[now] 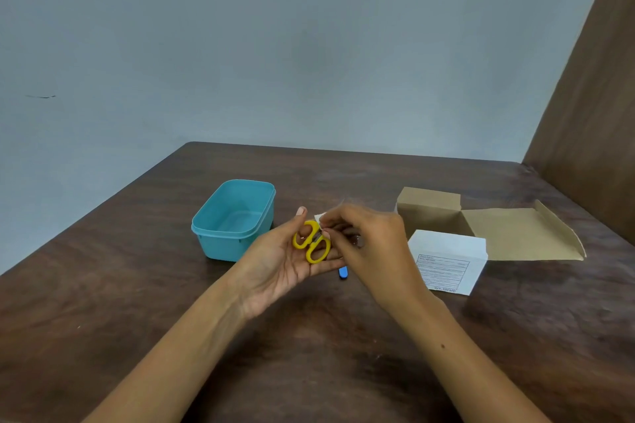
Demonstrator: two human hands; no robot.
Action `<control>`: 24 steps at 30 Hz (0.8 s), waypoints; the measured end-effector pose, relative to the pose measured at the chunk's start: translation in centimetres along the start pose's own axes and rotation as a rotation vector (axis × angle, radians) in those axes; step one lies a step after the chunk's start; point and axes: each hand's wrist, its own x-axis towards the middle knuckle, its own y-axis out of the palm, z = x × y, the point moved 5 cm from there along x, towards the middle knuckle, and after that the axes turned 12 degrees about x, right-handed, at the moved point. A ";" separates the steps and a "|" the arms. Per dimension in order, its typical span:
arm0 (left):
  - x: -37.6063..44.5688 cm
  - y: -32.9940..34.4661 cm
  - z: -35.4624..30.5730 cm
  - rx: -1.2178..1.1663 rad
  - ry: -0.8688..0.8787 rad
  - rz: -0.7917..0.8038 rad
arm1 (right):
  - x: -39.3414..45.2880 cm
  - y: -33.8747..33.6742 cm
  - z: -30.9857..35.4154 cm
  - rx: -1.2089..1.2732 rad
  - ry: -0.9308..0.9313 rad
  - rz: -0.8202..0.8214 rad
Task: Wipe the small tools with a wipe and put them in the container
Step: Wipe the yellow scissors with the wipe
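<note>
One pair of scissors (pixel 312 241) was held in the left hand (pixel 288 257); a wipe (pixel 319 217) was pinched in the right hand (pixel 371 244). Wiping judged under way; transfer to container (pixel 233 220) next.

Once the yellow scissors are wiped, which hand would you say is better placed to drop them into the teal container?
Probably the left hand. It already cradles the scissors in its palm and sits right beside the container, which is open. The right hand is busy pinching the wipe and lies farther away.
</note>
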 end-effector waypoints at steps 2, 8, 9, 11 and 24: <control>0.0 0.0 0.1 0.010 -0.003 0.003 | 0.0 -0.3 0.1 -0.023 -0.019 -0.030; 0.2 0.0 0.2 0.020 0.004 0.003 | -0.1 -0.5 0.3 -0.045 -0.024 -0.064; 0.1 -0.1 0.1 0.023 0.009 0.000 | -0.1 -0.3 0.3 -0.041 -0.015 -0.037; 0.1 -0.1 0.1 0.045 0.016 -0.001 | 0.0 -0.4 0.1 -0.035 -0.001 -0.034; 0.3 -1.5 -0.2 0.412 0.152 -0.132 | 0.3 -0.6 -0.4 -0.068 0.043 0.108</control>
